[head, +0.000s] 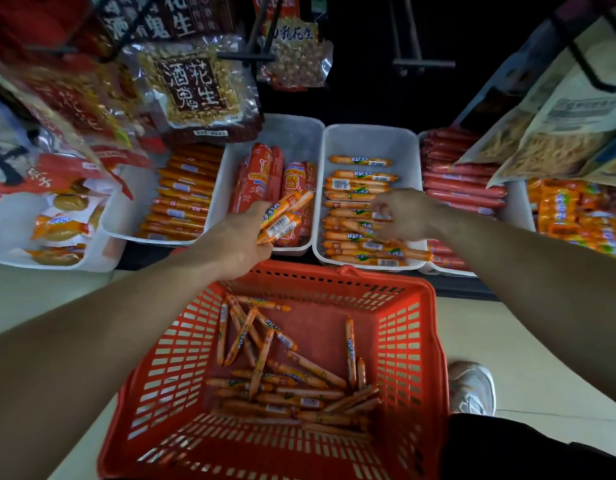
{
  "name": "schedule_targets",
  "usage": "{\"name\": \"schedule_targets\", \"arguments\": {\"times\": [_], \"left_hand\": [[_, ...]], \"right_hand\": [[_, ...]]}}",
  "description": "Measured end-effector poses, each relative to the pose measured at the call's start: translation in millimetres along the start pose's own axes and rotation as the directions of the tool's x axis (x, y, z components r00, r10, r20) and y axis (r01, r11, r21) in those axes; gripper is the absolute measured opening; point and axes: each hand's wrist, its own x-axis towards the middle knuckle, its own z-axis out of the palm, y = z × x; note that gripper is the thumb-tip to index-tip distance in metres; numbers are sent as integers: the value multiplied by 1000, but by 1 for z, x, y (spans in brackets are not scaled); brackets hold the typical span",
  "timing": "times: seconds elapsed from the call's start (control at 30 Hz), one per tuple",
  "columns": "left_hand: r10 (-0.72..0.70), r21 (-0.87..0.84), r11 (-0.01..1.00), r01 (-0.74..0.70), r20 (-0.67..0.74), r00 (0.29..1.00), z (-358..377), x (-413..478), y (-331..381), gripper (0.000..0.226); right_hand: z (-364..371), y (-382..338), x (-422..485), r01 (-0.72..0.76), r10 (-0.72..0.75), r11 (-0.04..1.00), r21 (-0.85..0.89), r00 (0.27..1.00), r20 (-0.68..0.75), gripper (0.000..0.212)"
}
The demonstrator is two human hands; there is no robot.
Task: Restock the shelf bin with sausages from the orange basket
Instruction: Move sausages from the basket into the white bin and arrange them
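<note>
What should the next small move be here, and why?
Probably the right hand should reach to the left hand for another sausage. The left hand grips a bundle of sausages beside the white bin, the right hand's fingers are down on the rows there, and the bin's back part is bare.

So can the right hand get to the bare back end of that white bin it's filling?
Probably yes. The right hand is over the sausages in the white bin, and nothing visible blocks its open top toward the bare back end.
</note>
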Motion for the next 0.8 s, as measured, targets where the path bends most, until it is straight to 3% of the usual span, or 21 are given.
{"name": "schedule_targets", "arguments": {"times": [0.13, 0.27, 0.37, 0.47, 0.63, 0.73, 0.8], "left_hand": [[35, -36, 999, -36, -27, 999, -3, 13, 20, 65], [101, 5, 995, -101, -46, 994, 4, 39, 50, 51], [147, 14, 989, -147, 5, 989, 19, 67, 76, 58], [214, 94, 971, -219, 52, 975, 39, 97, 104, 75], [275, 324, 902, -284, 75, 959, 59, 127, 121, 78], [284, 261, 925, -275, 4, 959, 69, 122, 115, 81], [303, 247, 920, -304, 44, 952, 81, 109, 109, 70]], "right_hand": [[-1, 26, -20, -24, 24, 1000, 3, 996, -89, 42], [2, 41, -38, -24, 26, 1000, 18, 997, -79, 38], [9, 51, -42, -43, 45, 998, 35, 996, -71, 31], [12, 61, -43, -64, 70, 996, 67, 992, -105, 33], [23, 73, -56, -91, 91, 996, 5, 990, -104, 27], [25, 72, -58, -82, 83, 997, 13, 986, -142, 33], [26, 67, -56, -25, 28, 999, 19, 989, -144, 38]]}}
